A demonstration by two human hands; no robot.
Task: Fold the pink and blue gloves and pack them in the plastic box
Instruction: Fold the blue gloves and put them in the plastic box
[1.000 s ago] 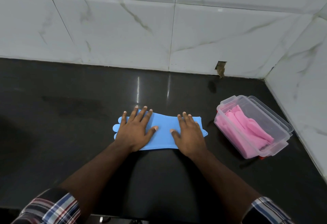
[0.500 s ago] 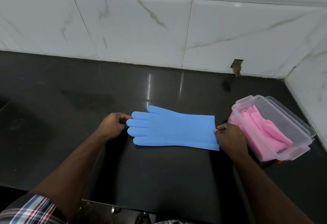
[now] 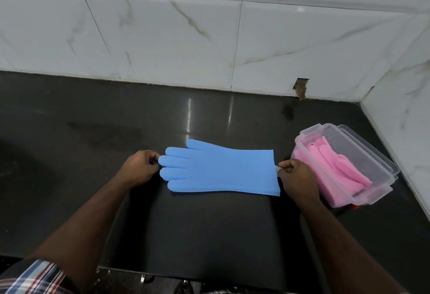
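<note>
A blue glove (image 3: 221, 169) lies flat on the black counter (image 3: 116, 131), fingers pointing left and cuff to the right. My left hand (image 3: 140, 169) pinches the glove's fingertips at its left end. At the right end my right hand (image 3: 296, 178) pinches the cuff edge. Just right of that hand stands a clear plastic box (image 3: 363, 154), lid off, with folded pink gloves (image 3: 335, 168) inside it.
White marble-look tiled walls (image 3: 209, 38) close off the back and the right side, meeting in a corner behind the box. A chipped hole (image 3: 301, 86) shows in the back wall's lowest tile. The counter's front edge runs just below my forearms.
A second ago both palms pressed flat on the glove. They slid outward to its two ends and now pinch the fingertips and the cuff; the glove lies stretched out full length.
</note>
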